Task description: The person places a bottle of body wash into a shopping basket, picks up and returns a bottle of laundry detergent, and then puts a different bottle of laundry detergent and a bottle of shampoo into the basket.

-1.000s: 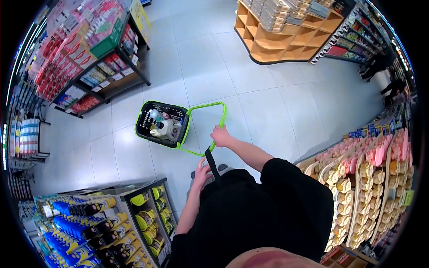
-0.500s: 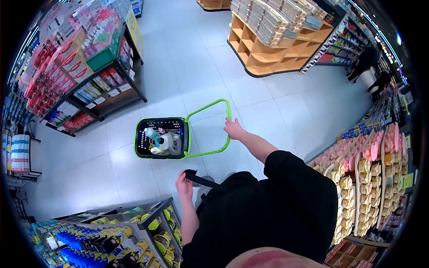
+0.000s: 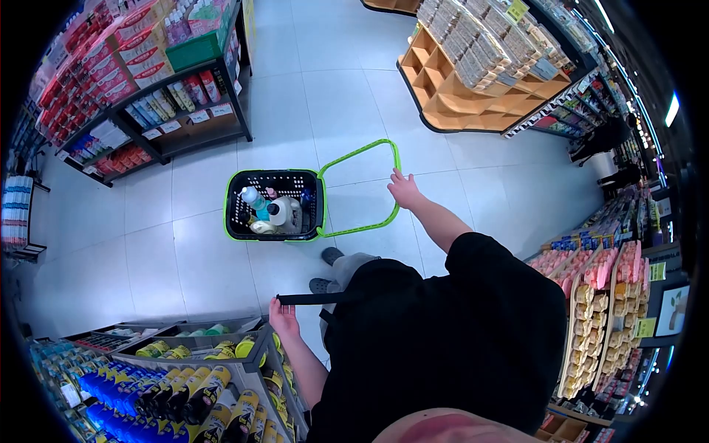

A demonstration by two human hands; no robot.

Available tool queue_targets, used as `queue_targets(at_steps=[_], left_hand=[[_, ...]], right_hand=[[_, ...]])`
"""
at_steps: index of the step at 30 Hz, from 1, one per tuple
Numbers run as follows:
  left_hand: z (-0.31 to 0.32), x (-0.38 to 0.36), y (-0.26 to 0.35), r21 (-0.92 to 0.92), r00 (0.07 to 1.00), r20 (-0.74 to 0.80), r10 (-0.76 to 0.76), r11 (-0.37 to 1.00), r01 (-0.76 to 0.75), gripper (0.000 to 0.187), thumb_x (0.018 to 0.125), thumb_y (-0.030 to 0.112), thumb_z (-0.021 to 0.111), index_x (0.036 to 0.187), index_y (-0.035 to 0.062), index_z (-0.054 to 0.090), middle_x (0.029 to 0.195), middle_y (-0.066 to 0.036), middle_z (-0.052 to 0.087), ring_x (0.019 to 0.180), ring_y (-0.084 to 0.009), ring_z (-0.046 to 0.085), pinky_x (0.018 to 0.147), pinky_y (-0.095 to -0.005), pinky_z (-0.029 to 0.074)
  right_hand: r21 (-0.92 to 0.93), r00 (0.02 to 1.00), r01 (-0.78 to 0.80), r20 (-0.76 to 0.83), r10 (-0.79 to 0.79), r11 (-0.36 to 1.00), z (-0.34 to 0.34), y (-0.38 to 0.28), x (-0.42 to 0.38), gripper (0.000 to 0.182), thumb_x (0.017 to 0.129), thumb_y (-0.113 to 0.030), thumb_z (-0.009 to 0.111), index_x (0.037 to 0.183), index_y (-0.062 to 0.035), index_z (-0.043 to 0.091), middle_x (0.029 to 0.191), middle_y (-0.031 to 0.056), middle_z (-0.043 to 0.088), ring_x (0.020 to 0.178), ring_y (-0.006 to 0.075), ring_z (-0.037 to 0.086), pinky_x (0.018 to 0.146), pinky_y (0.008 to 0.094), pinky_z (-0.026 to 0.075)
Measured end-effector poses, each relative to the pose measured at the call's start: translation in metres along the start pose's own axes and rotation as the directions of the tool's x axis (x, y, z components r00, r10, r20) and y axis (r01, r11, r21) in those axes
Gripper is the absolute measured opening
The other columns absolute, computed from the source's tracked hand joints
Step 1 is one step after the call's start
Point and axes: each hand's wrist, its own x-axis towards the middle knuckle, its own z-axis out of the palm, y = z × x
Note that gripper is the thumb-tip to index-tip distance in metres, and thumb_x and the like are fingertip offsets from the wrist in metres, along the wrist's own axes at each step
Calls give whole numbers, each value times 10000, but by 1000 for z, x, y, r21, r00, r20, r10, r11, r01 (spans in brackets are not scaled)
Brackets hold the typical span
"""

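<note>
My right hand [image 3: 405, 190] is closed round the far side of a bright green pull handle [image 3: 360, 231]. The handle belongs to a black shopping basket [image 3: 275, 176] with a green rim, standing on the floor. Inside lie a pale bottle with a dark cap [image 3: 286, 215], a light-blue bottle with a white top [image 3: 255, 201], a small pink item [image 3: 272, 193] and a cream-coloured container [image 3: 264, 227]. Low on the left, my left hand [image 3: 283, 319] pinches the end of a black strap [image 3: 314, 299], stretched out from my waist.
A shelf of boxes and bottles [image 3: 170, 111] stands upper left. Blue and yellow bottles [image 3: 185, 391] fill a rack beside my left arm. A wooden display [image 3: 458, 96] with stacked packs is upper right; hanging goods [image 3: 591, 325] are at right. Another person [image 3: 602, 140] stands far right.
My left hand has moved down and left, drawing the strap out straighter. The basket and handle sit slightly higher in view, and the shelves have shifted. Both my shoes now show.
</note>
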Motion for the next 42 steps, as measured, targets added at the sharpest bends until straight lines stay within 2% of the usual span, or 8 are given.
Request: queue_targets(at_steps=[8,12,14,18,22,27,33,42], left_hand=[[-2,37,4,-18,983,-169,-72,997,70,383,927,242,641,1268,82,572,1173,-68,602,1079,-225,578,956,-401,470],[-7,63,26,-31,968,-251,-26,999,19,387,912,244,638,1250,64,581,1177,-77,601,1064,-237,587,921,-411,483],[-4,78,42,-55,955,-297,-13,998,-4,368,913,239,623,1233,60,587,1166,-74,605,1055,-240,591,897,-411,488],[15,118,74,-28,928,-372,-8,1000,-3,348,919,237,607,1217,59,599,1131,-74,630,1037,-246,604,888,-416,498],[38,127,89,170,895,-440,74,985,2,378,931,215,625,1279,69,599,1113,-70,650,988,-218,625,840,-397,523],[27,92,73,218,797,-602,51,971,102,491,924,186,632,1388,91,502,1130,-79,622,957,-193,652,764,-350,532],[8,29,16,89,616,-769,-171,926,368,532,919,186,630,1409,78,452,1138,-108,625,955,-223,660,791,-383,542],[24,37,-27,-132,415,-807,-421,813,568,457,960,211,626,1369,53,497,1120,-62,657,921,-140,632,750,-291,512]], right_hand=[[-70,999,-32,-5,31,997,19,4,13,230,866,-151,609,1091,-105,625,1382,165,458,1456,328,253,944,666,407],[-133,963,-91,240,121,987,27,7,40,316,870,-186,633,1183,-144,644,1474,175,398,1489,351,166,996,700,359],[-200,880,-77,446,161,977,20,1,53,436,814,-275,723,1224,-146,649,1438,173,468,1465,359,245,980,689,385],[312,638,-511,762,110,801,22,-38,123,707,678,-440,805,1239,-38,649,1233,201,654,1103,362,641,954,421,515],[536,891,-39,401,-213,844,35,-120,198,523,742,-473,733,1004,-21,705,989,225,702,1005,390,656,886,461,530],[606,796,83,437,-419,791,-9,-256,317,342,770,-388,738,771,-48,704,789,154,701,785,322,688,740,428,554],[510,816,212,378,-438,834,40,-389,469,199,740,-259,693,800,-69,698,836,158,708,824,327,693,785,433,558],[519,775,323,335,-536,791,121,-574,571,817,714,-472,765,1351,-58,465,1245,270,585,1153,432,590,974,501,495]])
